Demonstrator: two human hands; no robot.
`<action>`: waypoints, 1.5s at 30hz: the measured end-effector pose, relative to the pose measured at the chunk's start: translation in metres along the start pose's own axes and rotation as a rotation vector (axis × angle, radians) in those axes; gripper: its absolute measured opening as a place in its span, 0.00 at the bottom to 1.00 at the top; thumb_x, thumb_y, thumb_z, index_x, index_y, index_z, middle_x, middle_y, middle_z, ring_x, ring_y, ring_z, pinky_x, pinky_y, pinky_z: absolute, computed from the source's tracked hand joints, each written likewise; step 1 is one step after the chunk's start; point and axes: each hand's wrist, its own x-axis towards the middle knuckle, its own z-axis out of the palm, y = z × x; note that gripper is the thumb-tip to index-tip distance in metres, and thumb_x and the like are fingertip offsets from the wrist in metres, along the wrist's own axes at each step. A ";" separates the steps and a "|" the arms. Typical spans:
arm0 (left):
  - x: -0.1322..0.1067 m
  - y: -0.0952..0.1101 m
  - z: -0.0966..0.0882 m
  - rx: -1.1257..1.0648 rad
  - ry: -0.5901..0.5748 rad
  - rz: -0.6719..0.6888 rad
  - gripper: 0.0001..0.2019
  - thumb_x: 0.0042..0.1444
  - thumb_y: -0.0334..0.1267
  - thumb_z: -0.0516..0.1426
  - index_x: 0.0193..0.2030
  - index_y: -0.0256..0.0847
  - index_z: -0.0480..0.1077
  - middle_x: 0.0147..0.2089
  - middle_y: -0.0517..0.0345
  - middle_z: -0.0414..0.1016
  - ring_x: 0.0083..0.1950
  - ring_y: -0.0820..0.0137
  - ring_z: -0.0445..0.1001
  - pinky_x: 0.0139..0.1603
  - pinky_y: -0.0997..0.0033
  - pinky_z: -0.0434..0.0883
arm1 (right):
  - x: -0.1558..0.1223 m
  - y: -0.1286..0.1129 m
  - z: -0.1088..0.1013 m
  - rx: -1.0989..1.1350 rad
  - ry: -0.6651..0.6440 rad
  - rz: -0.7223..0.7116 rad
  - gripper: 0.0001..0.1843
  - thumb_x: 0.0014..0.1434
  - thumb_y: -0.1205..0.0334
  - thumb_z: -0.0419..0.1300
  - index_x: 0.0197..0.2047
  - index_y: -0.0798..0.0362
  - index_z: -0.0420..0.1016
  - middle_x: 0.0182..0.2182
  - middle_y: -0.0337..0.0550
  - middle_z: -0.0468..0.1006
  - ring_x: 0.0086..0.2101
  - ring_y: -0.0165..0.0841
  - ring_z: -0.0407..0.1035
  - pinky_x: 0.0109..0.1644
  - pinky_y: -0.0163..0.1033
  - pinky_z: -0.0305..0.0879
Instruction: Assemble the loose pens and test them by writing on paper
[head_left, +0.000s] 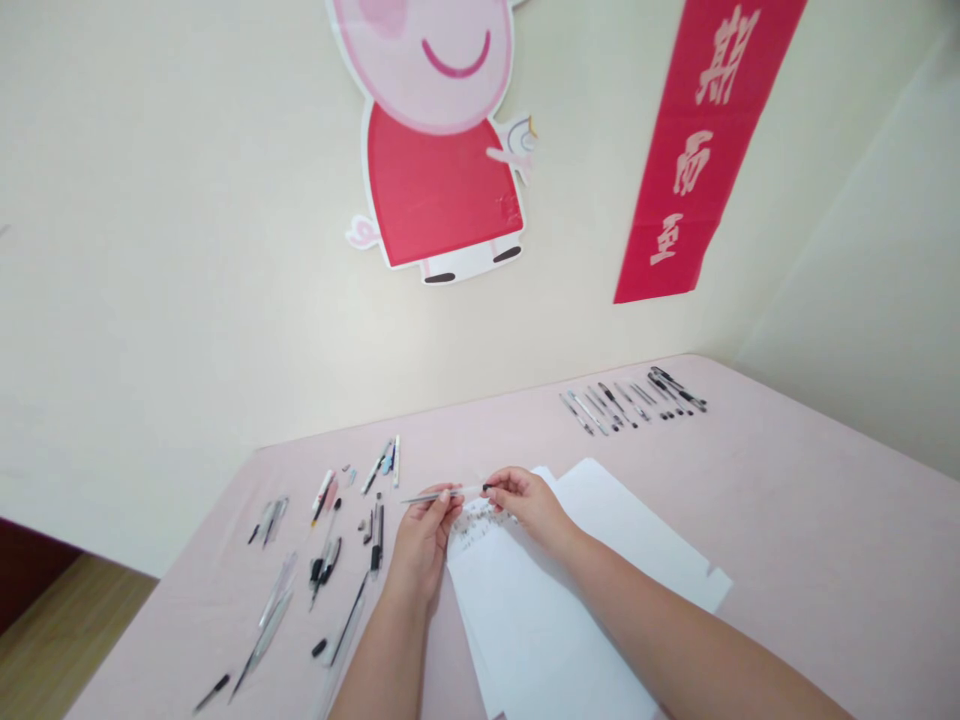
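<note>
Holding clear-barrelled pen, both hands

Paper lies on the table, right of pen parts.

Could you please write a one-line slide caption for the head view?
Left hand and right hand hold a slender pen near scribbled paper on a pink tabletop.
</note>
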 end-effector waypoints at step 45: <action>-0.003 0.000 0.004 0.026 -0.010 0.003 0.11 0.40 0.34 0.64 0.33 0.34 0.72 0.31 0.55 0.76 0.31 0.75 0.74 0.34 0.78 0.72 | 0.001 0.006 -0.001 -0.135 -0.016 -0.081 0.07 0.42 0.62 0.62 0.28 0.55 0.72 0.20 0.35 0.71 0.22 0.26 0.63 0.28 0.33 0.59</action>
